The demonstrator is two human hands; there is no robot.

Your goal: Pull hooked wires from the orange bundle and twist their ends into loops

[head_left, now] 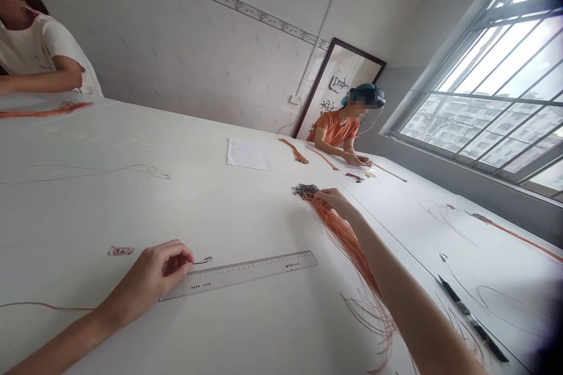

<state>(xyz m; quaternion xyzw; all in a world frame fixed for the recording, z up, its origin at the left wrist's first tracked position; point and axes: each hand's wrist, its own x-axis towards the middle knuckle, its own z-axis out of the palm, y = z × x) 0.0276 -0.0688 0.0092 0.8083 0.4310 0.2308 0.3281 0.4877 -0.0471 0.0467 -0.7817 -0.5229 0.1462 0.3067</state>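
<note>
My left hand [162, 266] pinches a dark fishing hook [204, 260] between thumb and fingertips, its bent end pointing right. Just beneath those fingers lies a clear ruler [259, 268], its left end partly hidden by the hand. An orange line [48, 306] runs in from the left and passes behind my left wrist. My right hand [336, 200] is closed at the top of a thick bundle of orange fishing lines [347, 241], beside a dark cluster of hooks [305, 190]. Exactly what its fingertips grip is partly hidden.
A small red-and-white packet [121, 251] lies beyond my left hand. White paper [248, 154] is farther back. On the right are a black pen-like tool [472, 319] and loose lines. Two people sit across the table [197, 146], one near more orange bundles [294, 151].
</note>
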